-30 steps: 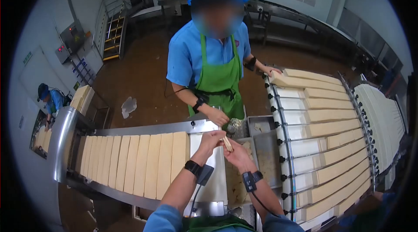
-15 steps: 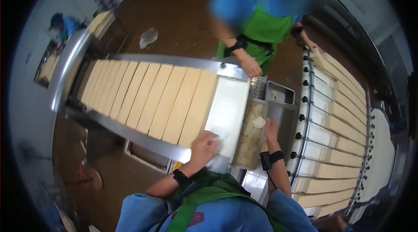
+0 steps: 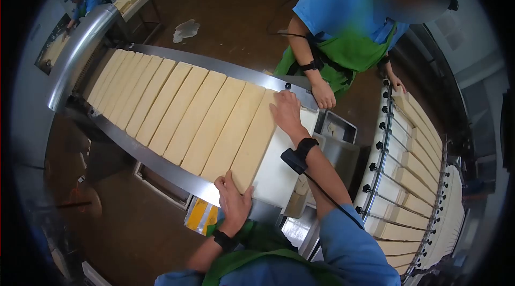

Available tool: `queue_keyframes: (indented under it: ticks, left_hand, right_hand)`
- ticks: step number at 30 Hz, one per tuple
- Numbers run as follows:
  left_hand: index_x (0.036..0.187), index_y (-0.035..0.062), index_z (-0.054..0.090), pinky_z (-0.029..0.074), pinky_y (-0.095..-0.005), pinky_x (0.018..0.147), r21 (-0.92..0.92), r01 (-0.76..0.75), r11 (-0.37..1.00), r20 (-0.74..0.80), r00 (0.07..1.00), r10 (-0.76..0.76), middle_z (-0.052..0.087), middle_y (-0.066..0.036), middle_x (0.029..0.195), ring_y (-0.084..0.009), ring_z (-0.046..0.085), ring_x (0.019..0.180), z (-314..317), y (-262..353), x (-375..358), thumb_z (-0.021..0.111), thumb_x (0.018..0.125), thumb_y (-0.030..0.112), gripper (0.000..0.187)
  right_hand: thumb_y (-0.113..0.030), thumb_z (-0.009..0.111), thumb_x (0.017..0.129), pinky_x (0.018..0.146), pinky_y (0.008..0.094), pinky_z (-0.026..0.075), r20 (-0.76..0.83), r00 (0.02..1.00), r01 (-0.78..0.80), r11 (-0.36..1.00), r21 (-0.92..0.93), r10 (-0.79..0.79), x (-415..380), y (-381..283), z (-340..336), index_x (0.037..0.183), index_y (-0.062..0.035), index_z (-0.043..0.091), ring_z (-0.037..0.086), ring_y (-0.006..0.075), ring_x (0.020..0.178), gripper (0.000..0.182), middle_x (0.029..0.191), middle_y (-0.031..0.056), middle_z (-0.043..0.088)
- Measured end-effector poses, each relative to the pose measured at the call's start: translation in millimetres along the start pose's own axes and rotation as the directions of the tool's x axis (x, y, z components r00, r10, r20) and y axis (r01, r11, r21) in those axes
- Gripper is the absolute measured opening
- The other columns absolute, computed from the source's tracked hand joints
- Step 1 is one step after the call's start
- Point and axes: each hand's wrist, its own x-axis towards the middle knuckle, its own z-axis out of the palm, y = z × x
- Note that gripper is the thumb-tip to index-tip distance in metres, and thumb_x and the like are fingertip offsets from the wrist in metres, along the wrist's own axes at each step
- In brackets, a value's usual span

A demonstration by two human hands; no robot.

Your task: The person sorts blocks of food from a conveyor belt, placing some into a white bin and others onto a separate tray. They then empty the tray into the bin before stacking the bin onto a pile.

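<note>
The last slab [image 3: 252,138] in the row lies at the centre of the frame, at the end of the conveyor [image 3: 177,176], its long edge beside the white plate [image 3: 276,170]. I have it by both short ends: my left hand [image 3: 233,203] is cupped round the near end, lower centre, fingers curled against its side, and my right hand [image 3: 287,111] lies flat with fingers spread on the far end. It looks pale, soft and damp, likely heavy for its thickness and apt to sag or snap if lifted by one end, so I judge support at both ends, or beneath, best. More slabs [image 3: 161,103] run to the upper left. A co-worker's hand [image 3: 323,94] rests on the steel rail beyond. A roller rack [image 3: 407,178] of slabs fills the right.
</note>
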Motion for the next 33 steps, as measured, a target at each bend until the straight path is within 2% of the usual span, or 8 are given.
queue_keyframes:
  ticks: [8,10,12,18,23,28,30,33]
  left_hand:
    - [0.144,-0.0061,0.036,0.047,-0.0512,0.1,0.112,0.079,0.991,0.008,0.997,-0.08,0.042,-0.03,0.134,-0.0517,0.053,0.12,8,20,0,0.09,0.075,0.013,0.09]
    - [0.142,-0.0054,0.037,0.046,-0.0509,0.1,0.118,0.102,0.988,0.004,0.995,-0.103,0.044,-0.029,0.132,-0.0511,0.053,0.119,10,29,-2,0.09,0.073,0.009,0.088]
    - [0.141,-0.0045,0.038,0.046,-0.0511,0.101,0.188,0.155,0.97,0.019,0.987,-0.162,0.043,-0.028,0.133,-0.0503,0.053,0.121,14,35,-1,0.09,0.073,0.01,0.087]
    - [0.143,-0.0008,0.037,0.047,-0.0543,0.102,0.241,-0.039,0.97,0.084,0.996,0.019,0.04,-0.028,0.138,-0.0506,0.051,0.124,27,41,-5,0.089,0.072,0.012,0.089]
    - [0.147,-0.0018,0.036,0.051,-0.0542,0.095,0.313,-0.195,0.93,0.129,0.978,0.162,0.046,-0.029,0.13,-0.0501,0.055,0.115,32,42,1,0.084,0.077,0.023,0.088]
    - [0.157,-0.0014,0.026,0.053,-0.0563,0.094,0.473,-0.207,0.857,0.269,0.96,0.083,0.05,-0.028,0.131,-0.0486,0.059,0.115,48,32,11,0.083,0.08,0.042,0.105]
    - [0.157,-0.001,0.026,0.053,-0.0567,0.096,0.513,-0.284,0.81,0.355,0.929,0.102,0.049,-0.029,0.134,-0.0483,0.059,0.117,50,33,15,0.085,0.079,0.043,0.107]
    - [0.157,0.0002,0.026,0.052,-0.0572,0.099,0.535,-0.304,0.789,0.347,0.93,0.123,0.047,-0.03,0.139,-0.0483,0.056,0.122,61,19,16,0.088,0.076,0.043,0.111]
  right_hand:
    - [-0.042,0.067,0.091,0.094,0.0539,0.039,0.21,0.955,-0.14,0.94,-0.312,0.212,24,-14,3,0.122,-0.0061,0.069,0.051,0.0307,0.119,0.048,0.122,0.0144,0.059]
    - [-0.048,0.069,0.09,0.091,0.0512,0.04,0.004,0.995,-0.089,0.906,-0.413,0.099,17,-4,24,0.116,-0.0084,0.072,0.053,0.0293,0.116,0.047,0.114,0.0116,0.06]
    - [-0.048,0.07,0.089,0.091,0.0501,0.041,0.064,0.989,-0.101,0.936,-0.336,0.13,15,-7,8,0.116,-0.0056,0.071,0.052,0.0299,0.116,0.05,0.114,0.0122,0.06]
    - [-0.048,0.068,0.091,0.098,0.0509,0.045,0.172,0.941,-0.26,0.948,-0.186,0.292,-18,29,-36,0.122,0.0004,0.065,0.057,0.0344,0.122,0.058,0.121,0.019,0.064]
    - [-0.05,0.069,0.09,0.095,0.0495,0.049,0.072,0.969,-0.226,0.965,-0.133,0.237,-43,66,-52,0.118,0.0023,0.064,0.063,0.0371,0.109,0.06,0.11,0.0212,0.067]
    - [-0.049,0.073,0.086,0.096,0.053,0.05,0.066,0.949,-0.311,0.949,0.054,0.307,-49,72,-40,0.117,0.0031,0.065,0.062,0.0395,0.114,0.061,0.116,0.0244,0.066]
    - [-0.048,0.076,0.082,0.09,0.0523,0.051,-0.155,0.939,-0.284,0.948,0.145,0.306,-61,77,-24,0.112,0.0016,0.066,0.064,0.0404,0.105,0.058,0.11,0.0234,0.065]
    - [-0.046,0.075,0.08,0.094,0.0551,0.049,-0.052,0.92,-0.382,0.916,0.12,0.39,-69,70,-36,0.117,0.0008,0.065,0.062,0.0408,0.113,0.061,0.111,0.0215,0.068]
